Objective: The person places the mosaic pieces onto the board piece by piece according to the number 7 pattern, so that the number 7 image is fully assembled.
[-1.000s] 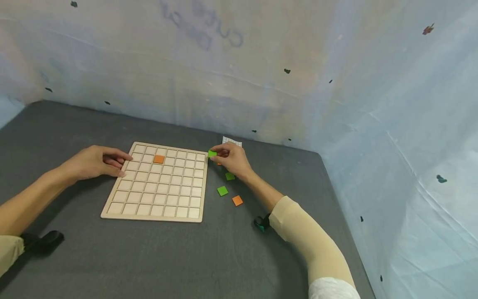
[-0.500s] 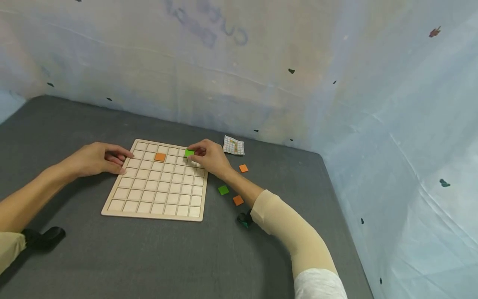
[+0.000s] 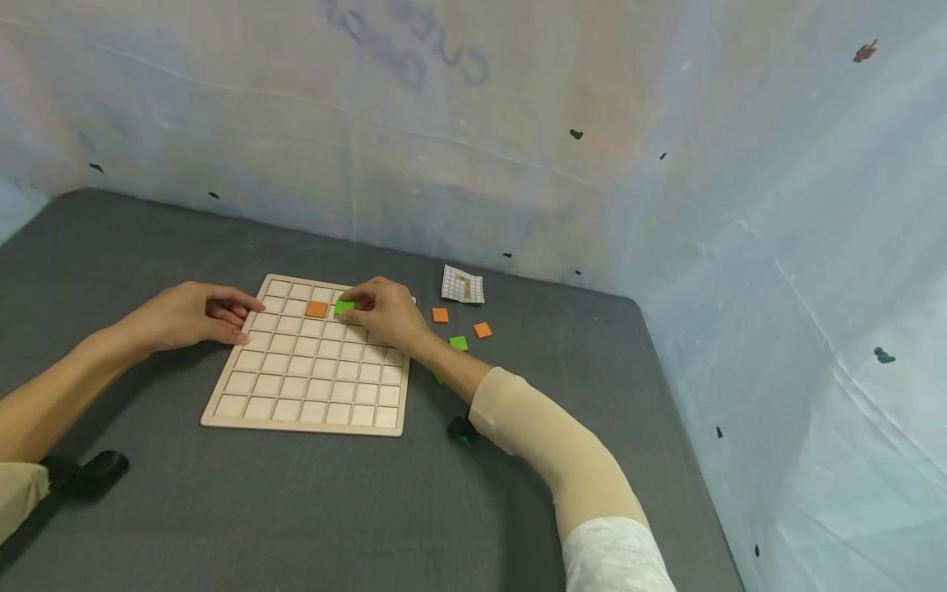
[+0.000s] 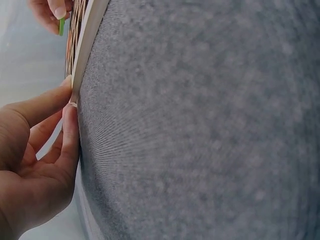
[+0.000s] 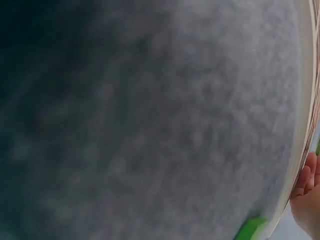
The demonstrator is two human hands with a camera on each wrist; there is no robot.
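Observation:
A square wooden grid board point(image 3: 296, 418) lies on the dark table. An orange tile point(image 3: 316, 309) sits in its second row from the back. The right hand point(image 3: 386, 312) pinches a green tile point(image 3: 344, 307) between thumb and fingers, close over the cell just right of the orange one. In the left wrist view, this tile's thin edge shows beside the right fingertips. The left hand point(image 3: 200, 316) rests its thumb and fingertips against the board's left edge, index finger nearly straight. In the right wrist view, the right hand point(image 5: 307, 192) is cut off by the frame's edge.
Right of the board lie two orange tiles, one nearer the board point(image 3: 440, 315), a green tile point(image 3: 459, 343), and another green tile point(image 3: 439, 378) mostly hidden by the right forearm. A small printed grid card point(image 3: 462, 284) lies behind them. Light sheeting point(image 3: 473, 164) hangs behind the table.
The right hand has carried the green tile leftward from the board's right edge to beside the orange tile. Its forearm now covers the front orange tile. The left hand has stayed in place.

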